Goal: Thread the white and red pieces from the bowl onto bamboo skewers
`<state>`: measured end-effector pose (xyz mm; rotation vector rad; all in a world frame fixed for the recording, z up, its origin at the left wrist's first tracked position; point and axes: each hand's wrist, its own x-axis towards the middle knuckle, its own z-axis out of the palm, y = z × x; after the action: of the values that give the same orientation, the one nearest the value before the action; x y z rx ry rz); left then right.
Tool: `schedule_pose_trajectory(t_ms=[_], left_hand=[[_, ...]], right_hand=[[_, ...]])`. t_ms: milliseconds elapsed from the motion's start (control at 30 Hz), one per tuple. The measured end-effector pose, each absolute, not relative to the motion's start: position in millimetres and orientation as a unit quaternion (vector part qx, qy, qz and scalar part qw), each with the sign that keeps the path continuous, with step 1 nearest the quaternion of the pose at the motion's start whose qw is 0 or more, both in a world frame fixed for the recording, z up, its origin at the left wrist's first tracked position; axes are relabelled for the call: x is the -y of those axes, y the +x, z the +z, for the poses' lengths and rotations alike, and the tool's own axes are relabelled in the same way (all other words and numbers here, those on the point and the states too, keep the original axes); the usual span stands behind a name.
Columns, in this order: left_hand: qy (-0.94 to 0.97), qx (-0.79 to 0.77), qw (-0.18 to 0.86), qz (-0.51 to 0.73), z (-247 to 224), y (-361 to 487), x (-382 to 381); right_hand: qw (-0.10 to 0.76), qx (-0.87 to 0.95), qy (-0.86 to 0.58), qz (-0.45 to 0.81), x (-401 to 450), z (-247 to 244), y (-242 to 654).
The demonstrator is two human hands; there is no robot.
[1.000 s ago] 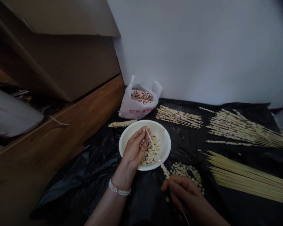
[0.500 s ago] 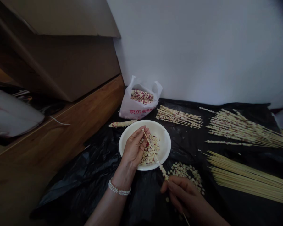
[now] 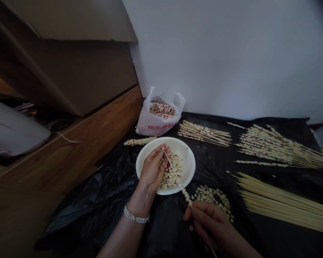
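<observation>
Wooden skewer (image 3: 172, 168) held slantwise, its upper length over the white bowl (image 3: 190, 159), its tip at a kernel (image 3: 163, 148).
The skewer is gripped by the right hand (image 3: 208, 220), thumb and forefinger pressed together just below a short row of threaded kernels (image 3: 186, 195). The kernel is pinched between thumb and forefinger of the left hand (image 3: 153, 166); whether it is pierced through cannot be told. Loose kernels (image 3: 174, 175) are contained in the bowl, and a scattered pile (image 3: 214, 197) is noted on the black sheet (image 3: 161, 229), near the right hand. Bare skewers (image 3: 282, 204) are laid at right, with loaded skewers (image 3: 269, 147) beyond. A plastic bag (image 3: 157, 127) holding cobs is stood behind the bowl.
</observation>
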<state>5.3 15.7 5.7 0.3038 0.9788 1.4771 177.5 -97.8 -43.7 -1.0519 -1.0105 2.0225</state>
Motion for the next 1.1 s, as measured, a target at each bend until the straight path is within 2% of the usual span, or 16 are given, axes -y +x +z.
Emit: schedule_pose_trajectory(t_ms=[733, 1100], left_hand=[[0.177, -0.439, 0.603, 0.642, 0.2, 7.0, -14.9], [0.024, -0.359, 0.722, 0.590, 1.3, 2.8, -19.5]], right_hand=[[0.336, 0.334, -0.373, 0.798, 98.6, -40.0, 177.5], [0.340, 0.330, -0.386, 0.791, 96.0, -37.6, 177.4]])
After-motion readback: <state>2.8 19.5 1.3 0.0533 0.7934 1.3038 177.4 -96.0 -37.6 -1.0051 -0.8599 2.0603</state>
